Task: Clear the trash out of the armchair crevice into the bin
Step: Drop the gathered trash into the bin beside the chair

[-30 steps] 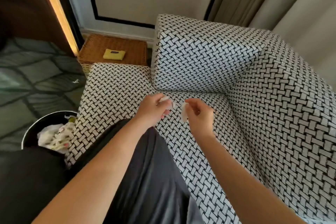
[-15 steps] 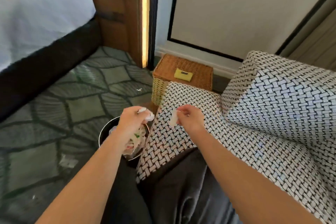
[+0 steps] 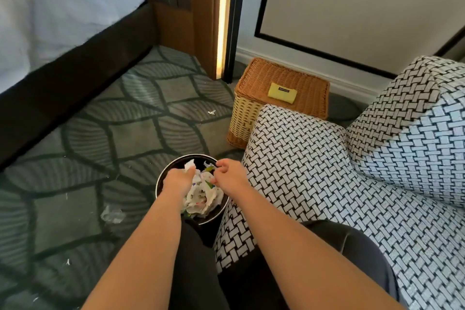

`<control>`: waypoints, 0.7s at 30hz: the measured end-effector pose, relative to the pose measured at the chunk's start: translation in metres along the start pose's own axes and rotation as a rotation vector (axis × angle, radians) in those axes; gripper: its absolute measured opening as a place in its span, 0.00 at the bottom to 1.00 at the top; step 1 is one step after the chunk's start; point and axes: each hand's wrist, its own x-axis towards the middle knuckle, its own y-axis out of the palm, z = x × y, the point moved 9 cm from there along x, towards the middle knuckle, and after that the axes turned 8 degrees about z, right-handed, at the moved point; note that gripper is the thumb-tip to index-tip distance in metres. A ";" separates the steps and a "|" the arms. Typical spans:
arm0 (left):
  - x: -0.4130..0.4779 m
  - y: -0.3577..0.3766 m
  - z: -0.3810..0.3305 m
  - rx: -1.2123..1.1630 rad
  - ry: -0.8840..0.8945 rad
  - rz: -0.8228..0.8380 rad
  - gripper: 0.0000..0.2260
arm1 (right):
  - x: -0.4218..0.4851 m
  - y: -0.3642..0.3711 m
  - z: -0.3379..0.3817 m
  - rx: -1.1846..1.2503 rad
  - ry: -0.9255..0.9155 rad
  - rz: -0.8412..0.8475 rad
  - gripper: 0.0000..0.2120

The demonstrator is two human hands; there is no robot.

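Observation:
A round black bin (image 3: 168,168) stands on the carpet against the left arm of the black-and-white woven armchair (image 3: 304,158). Crumpled white paper (image 3: 203,199) fills it. Both my hands are over the bin's mouth. My left hand (image 3: 179,181) is closed on a small white paper scrap (image 3: 190,165) that sticks up past its fingertips. My right hand (image 3: 228,175) has its fingers curled, pinching another small white scrap (image 3: 208,164) at their tips. The seat crevice is out of view behind my arms and my dark-trousered legs.
A wicker basket (image 3: 299,88) with a yellow pouch (image 3: 282,92) on its lid stands behind the armchair arm. A bed (image 3: 63,33) with a dark base runs along the left. Loose scraps lie on the patterned carpet, one (image 3: 112,214) left of the bin and one (image 3: 211,112) further off.
My view and both hands have swung left from the chair seat. The hands, each carrying a scrap, now sit over the bin's mouth instead of above the armrest.

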 end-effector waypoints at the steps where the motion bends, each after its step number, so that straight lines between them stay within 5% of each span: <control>1: 0.000 0.001 0.000 0.016 -0.002 0.010 0.21 | -0.001 -0.002 -0.001 0.026 -0.006 0.013 0.13; 8: -0.034 0.017 -0.031 0.181 0.156 0.079 0.15 | -0.032 -0.052 0.003 -0.090 -0.061 0.024 0.10; 15: -0.137 0.069 -0.082 0.107 0.419 0.305 0.07 | -0.114 -0.122 0.002 -0.313 -0.188 -0.030 0.12; 21: -0.248 0.116 -0.138 0.233 0.720 0.453 0.12 | -0.202 -0.191 -0.033 -0.285 -0.195 -0.170 0.12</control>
